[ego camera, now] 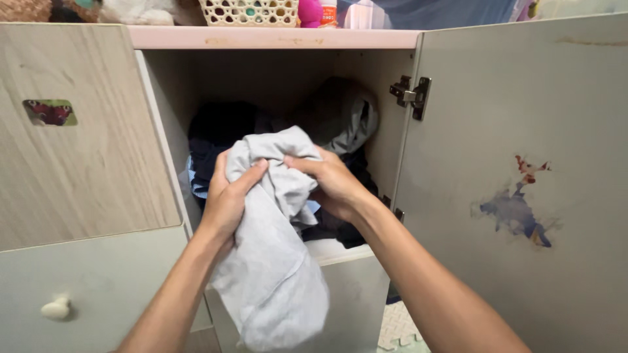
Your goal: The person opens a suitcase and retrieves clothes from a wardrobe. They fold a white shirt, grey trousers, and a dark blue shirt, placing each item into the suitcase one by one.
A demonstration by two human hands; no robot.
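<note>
Both hands are gripping a light grey garment (275,261) in front of an open cabinet compartment (275,78): the left hand (229,196) is clenching its upper left fold, and the right hand (330,180) is closing fingers and thumb on the bunched top edge. Both forearms are reaching up and inward toward the compartment. The garment is hanging below the hands, its top level with the dark clothes (222,131) piled inside, beside the open door (517,176).

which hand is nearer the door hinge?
Right. The right hand grips the grey cloth just below-left of the metal hinge; the left hand holds the cloth farther left.
</note>
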